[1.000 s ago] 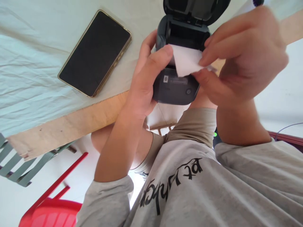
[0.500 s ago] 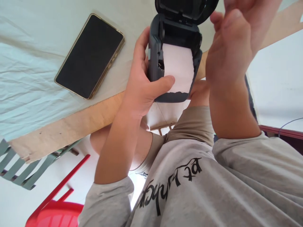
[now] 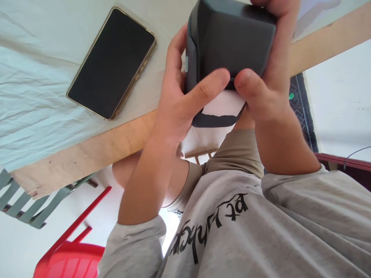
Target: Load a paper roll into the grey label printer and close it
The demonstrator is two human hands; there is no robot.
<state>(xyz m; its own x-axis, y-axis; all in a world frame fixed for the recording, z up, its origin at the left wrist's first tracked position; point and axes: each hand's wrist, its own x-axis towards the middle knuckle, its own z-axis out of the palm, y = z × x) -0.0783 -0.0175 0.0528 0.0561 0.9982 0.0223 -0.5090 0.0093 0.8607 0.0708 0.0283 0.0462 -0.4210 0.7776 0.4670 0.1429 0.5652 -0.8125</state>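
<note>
Gripping the dark printer [image 3: 228, 38], left hand [image 3: 179, 104] and right hand [image 3: 266, 88] apparently thumb-press its lid over white paper [image 3: 223, 106]

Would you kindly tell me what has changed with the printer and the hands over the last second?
The printer's lid has swung down over the paper, whose end now pokes out at the front. The right hand let go of the paper and took hold of the lid, thumb beside the left thumb. The left hand kept holding the printer; the phone stayed on the table.
</note>
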